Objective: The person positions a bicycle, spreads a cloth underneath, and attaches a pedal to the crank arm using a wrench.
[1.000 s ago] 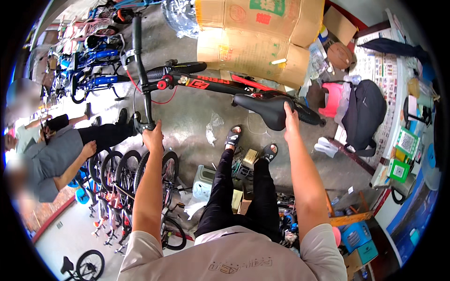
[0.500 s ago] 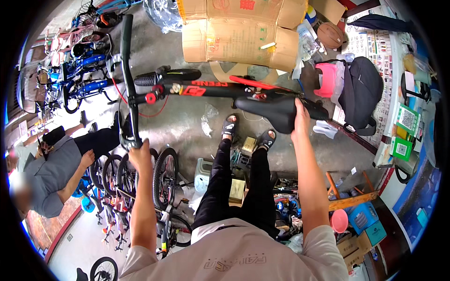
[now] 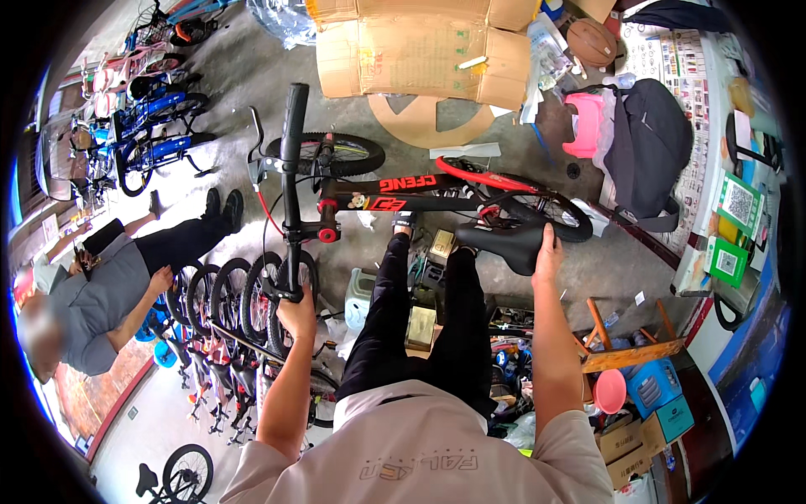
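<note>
A black and red bicycle (image 3: 420, 202) stands crosswise before me, its front to the left and its rear to the right. My left hand (image 3: 296, 312) is closed round the near end of its black handlebar (image 3: 291, 168). The brake lever (image 3: 256, 143) shows at the bar's far end. On the right, my right hand (image 3: 547, 259) grips the back of the black saddle (image 3: 508, 244). The front wheel (image 3: 369, 154) lies partly behind the bar and frame. Frame and saddle partly cover the rear wheel (image 3: 571, 214).
Flattened cardboard (image 3: 424, 50) lies ahead on the floor. A pink stool (image 3: 583, 126) and a black bag (image 3: 655, 151) are at the right. Parked bicycles (image 3: 227, 302) crowd the left behind my hand. Another person (image 3: 92, 294) stands at the far left. A wooden stool (image 3: 634, 357) is at near right.
The bicycle has come closer to me and shifted right, with both hands still on it. The handlebar has turned more upright in the view. The frame now hides part of my feet.
</note>
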Demonstrator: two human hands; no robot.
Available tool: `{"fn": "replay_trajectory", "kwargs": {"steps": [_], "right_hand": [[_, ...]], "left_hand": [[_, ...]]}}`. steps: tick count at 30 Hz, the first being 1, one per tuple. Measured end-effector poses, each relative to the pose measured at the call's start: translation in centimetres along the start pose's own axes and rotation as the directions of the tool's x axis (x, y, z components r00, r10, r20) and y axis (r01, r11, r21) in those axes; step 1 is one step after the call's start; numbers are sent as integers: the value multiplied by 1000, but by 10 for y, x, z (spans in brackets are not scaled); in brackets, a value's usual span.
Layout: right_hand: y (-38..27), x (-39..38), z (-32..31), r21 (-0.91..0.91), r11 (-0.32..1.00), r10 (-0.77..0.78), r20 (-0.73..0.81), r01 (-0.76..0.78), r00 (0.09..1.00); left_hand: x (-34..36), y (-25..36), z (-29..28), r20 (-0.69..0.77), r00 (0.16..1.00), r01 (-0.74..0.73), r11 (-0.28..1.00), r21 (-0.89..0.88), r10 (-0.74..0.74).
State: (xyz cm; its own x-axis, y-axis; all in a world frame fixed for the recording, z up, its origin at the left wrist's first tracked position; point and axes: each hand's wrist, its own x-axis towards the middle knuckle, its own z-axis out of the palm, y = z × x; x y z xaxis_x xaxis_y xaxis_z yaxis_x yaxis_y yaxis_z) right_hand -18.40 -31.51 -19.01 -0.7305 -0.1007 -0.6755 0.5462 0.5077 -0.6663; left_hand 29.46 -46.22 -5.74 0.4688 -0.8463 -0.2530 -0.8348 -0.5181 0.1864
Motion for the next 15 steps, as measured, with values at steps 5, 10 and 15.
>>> {"fn": "replay_trajectory", "kwargs": {"steps": [5, 10, 15], "right_hand": [[-1, -1, -1, -52, 998, -18, 34, 19, 999], [-2, -1, -5, -201, 979, -4, -83, -13, 997], [-7, -2, -13, -139, 990, 31, 136, -12, 990]], "left_hand": [[-8, -2, 6, -22, 1000, 24, 995, 97, -22], [-36, -11, -3, -12, 998, -56, 976, 209, 60], [-87, -22, -12, -209, 939, -184, 911, 368, 274]]}}
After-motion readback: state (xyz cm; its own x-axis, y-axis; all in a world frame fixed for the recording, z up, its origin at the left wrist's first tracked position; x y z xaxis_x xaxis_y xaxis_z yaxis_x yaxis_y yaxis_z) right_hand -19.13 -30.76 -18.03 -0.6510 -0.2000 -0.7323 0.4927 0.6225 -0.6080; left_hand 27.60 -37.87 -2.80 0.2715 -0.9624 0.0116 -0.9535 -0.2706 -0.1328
